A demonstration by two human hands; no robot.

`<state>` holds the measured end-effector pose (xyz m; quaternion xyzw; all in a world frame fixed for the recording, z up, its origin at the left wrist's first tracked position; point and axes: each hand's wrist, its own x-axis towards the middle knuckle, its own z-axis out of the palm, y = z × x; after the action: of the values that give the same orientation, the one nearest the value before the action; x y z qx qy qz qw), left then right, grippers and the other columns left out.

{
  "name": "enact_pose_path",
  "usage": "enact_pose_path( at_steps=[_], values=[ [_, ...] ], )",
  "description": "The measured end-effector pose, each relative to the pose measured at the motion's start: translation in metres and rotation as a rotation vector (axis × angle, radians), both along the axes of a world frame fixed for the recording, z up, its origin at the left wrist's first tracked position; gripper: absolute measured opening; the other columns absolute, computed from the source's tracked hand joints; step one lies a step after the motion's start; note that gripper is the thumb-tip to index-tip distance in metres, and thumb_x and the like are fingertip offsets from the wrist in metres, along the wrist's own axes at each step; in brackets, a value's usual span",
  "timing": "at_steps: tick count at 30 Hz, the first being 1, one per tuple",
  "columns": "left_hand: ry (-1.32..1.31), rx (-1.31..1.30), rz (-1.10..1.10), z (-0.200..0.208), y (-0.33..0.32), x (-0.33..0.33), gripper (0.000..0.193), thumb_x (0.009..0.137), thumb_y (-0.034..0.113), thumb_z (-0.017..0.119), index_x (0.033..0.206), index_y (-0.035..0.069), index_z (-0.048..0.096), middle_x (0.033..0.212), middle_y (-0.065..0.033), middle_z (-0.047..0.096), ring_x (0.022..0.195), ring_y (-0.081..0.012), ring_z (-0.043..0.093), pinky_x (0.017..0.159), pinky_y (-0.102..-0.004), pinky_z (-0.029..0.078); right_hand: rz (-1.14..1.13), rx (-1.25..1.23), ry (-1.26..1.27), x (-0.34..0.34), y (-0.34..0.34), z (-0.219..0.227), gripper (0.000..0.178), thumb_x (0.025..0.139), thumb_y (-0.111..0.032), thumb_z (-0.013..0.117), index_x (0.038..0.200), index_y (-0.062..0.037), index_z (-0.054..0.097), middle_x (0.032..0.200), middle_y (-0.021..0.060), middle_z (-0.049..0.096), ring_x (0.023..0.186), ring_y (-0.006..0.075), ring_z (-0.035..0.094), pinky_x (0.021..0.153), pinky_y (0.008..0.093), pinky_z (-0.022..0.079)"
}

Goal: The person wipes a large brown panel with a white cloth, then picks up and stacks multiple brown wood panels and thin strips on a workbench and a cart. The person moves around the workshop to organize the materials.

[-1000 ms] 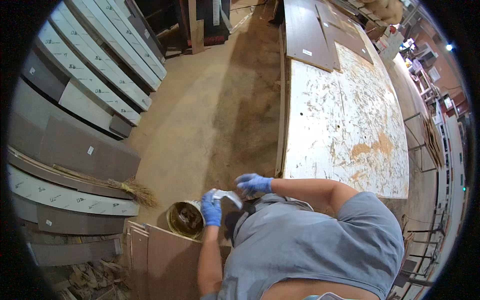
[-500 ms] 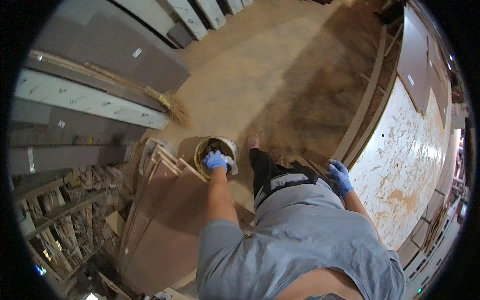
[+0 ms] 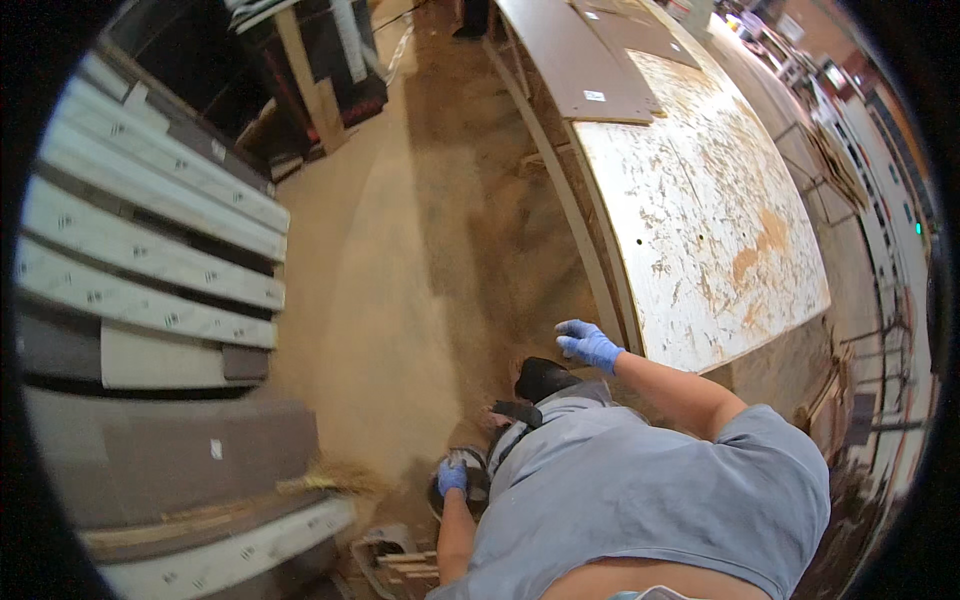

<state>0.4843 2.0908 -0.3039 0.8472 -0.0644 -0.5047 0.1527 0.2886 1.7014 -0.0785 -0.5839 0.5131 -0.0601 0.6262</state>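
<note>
My left hand, in a blue glove, is low beside my leg, over the round bucket. Its fingers look curled downward; whatever they hold is too small and dark to make out. Part of the bucket is hidden by the hand and my body. My right hand, also blue-gloved, hovers near the corner of the large white board. Its fingers are loosely bent and apart, with nothing between them.
Brown panels lie on the white board's far part. White wrapped boards are stacked at the left. A straw broom lies on panels at the lower left, near wood strips. Brown floor runs between.
My view has swung to the right, so the worktop with the white board shows more fully. My left hand stays at the bucket. My right hand remains raised near the board's edge.
</note>
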Motion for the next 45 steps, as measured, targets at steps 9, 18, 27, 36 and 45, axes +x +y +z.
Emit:
enact_pose_path(
  at_steps=[9, 18, 27, 36, 45],
  values=[
    [-0.273, -0.397, -0.142, 0.060, -0.212, 0.129, 0.049, 0.080, 0.031, 0.067, 0.121, 0.007, 0.055, 0.118, -0.0179, 0.058, 0.109, -0.0311, 0.055, 0.096, -0.0377, 0.041, -0.472, -0.085, -0.165, 0.008, -0.173, 0.019, 0.046, 0.086, -0.023, 0.064, 0.125, -0.0035, 0.051, 0.109, 0.0091, 0.061, 0.083, 0.0156, 0.059, 0.071, 0.0296, 0.050],
    [-0.153, -0.605, -0.131, 0.062, -0.429, 0.153, 0.045, 0.084, 0.024, 0.064, 0.119, -0.001, 0.054, 0.118, -0.0168, 0.058, 0.108, -0.0267, 0.055, 0.095, -0.0356, 0.042, -0.647, 0.657, -0.896, 0.087, -0.380, 0.000, 0.025, 0.089, -0.042, 0.056, 0.085, -0.0191, 0.046, 0.066, -0.0003, 0.044, 0.059, 0.0178, 0.046, 0.056, 0.0360, 0.041],
    [-0.005, -0.558, -0.199, 0.097, -0.573, 0.204, 0.042, 0.085, 0.023, 0.061, 0.119, -0.002, 0.055, 0.121, -0.0166, 0.056, 0.114, -0.0268, 0.052, 0.099, -0.0352, 0.038, -1.287, 0.677, -0.957, 0.161, -0.518, -0.024, 0.062, 0.082, -0.058, 0.057, 0.131, -0.0254, 0.040, 0.138, 0.0037, 0.037, 0.129, 0.0254, 0.036, 0.101, 0.0546, 0.030],
    [0.173, -0.555, -0.460, 0.090, -0.780, 0.314, 0.047, 0.083, 0.034, 0.065, 0.124, 0.015, 0.051, 0.103, -0.0032, 0.059, 0.086, -0.0163, 0.053, 0.069, -0.0311, 0.047, -1.675, 0.399, -0.777, 0.184, -0.533, -0.064, 0.031, 0.084, -0.051, 0.060, 0.098, -0.0240, 0.054, 0.077, -0.0034, 0.051, 0.054, 0.0157, 0.043, 0.061, 0.0434, 0.048],
    [0.416, -0.670, -0.484, 0.163, -1.043, 0.271, 0.061, 0.085, 0.037, 0.062, 0.134, 0.027, 0.028, 0.099, -0.0006, 0.057, 0.077, -0.0171, 0.054, 0.061, -0.0344, 0.047, -2.165, 0.270, -0.759, 0.136, -0.351, -0.027, 0.029, 0.082, -0.037, 0.067, 0.106, -0.0227, 0.057, 0.087, -0.0022, 0.049, 0.057, 0.0136, 0.039, 0.064, 0.0397, 0.050]
  ],
)
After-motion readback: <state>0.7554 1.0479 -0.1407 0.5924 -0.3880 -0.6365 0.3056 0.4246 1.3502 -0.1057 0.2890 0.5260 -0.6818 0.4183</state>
